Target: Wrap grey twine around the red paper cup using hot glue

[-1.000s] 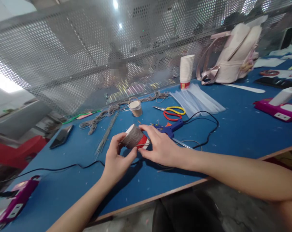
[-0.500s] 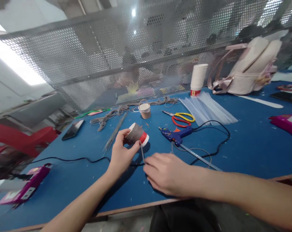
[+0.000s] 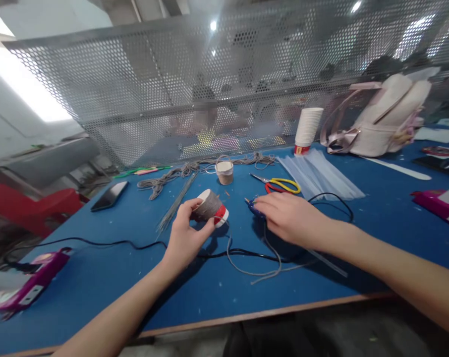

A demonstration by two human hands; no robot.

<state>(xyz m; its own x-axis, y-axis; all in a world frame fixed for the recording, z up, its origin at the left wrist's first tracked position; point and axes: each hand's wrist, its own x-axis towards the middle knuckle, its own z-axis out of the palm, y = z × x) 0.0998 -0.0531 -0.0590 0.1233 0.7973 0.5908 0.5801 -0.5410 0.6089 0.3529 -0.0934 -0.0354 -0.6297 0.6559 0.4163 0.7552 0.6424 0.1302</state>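
Note:
My left hand (image 3: 189, 235) is closed around a small paper cup (image 3: 210, 206), tilted on its side just above the table. Grey cord is wound round most of the cup, and a red band with a white rim shows at its right end. From the cup a loose grey cord (image 3: 243, 270) trails in a curve across the table. My right hand (image 3: 293, 218) lies over a blue hot glue gun (image 3: 255, 207), its fingers wrapped on the body. Only the nozzle end shows; the handle is hidden. A clear glue stick (image 3: 330, 264) sticks out below the hand.
Yellow-and-red scissors (image 3: 287, 185) lie behind the glue gun. A small cord-wrapped cup (image 3: 225, 174), bundled grey cord (image 3: 187, 169), clear glue sticks (image 3: 319, 173), stacked paper cups (image 3: 309, 129), a backpack (image 3: 380, 126), a phone (image 3: 110, 196) and a magenta power strip (image 3: 29, 285) surround the hands.
My right hand has let go of the cord and moved up and right onto the glue gun. The cord now lies slack. My left hand still holds the cup in place.

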